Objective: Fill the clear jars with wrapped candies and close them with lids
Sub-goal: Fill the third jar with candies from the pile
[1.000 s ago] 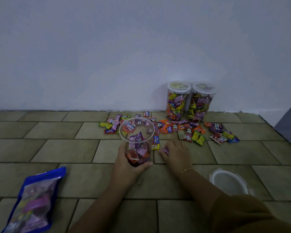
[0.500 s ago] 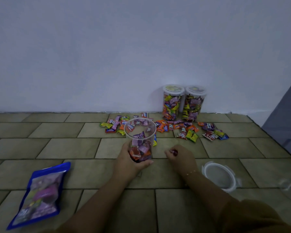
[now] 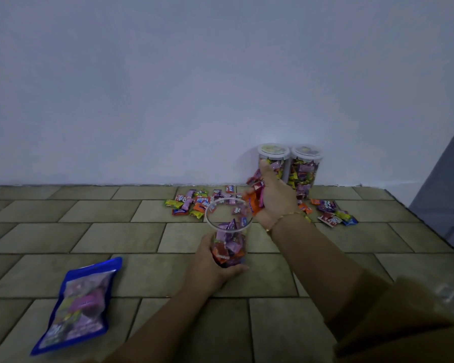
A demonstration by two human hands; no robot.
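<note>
Our left hand [image 3: 215,265] grips the open jar [image 3: 230,231] at frame centre, right hand [image 3: 271,195], on the floor a second ago, now raised beside it clutching candies [image 3: 256,197].

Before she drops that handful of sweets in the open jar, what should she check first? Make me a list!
1. Open jar is upright with no lid on: ok.
2. Left hand holds the jar near its base so that it won't tip: ok.
3. Right hand really has candies in its fingers: ok, several wrappers show.
4. Handful is right above the jar's mouth: not ok, it is beside the rim, toward the wall.
5. Room left in the jar: ok, candies fill only the lower part.
6. A lid ready within reach: cannot tell, no loose lid is in view.
</note>
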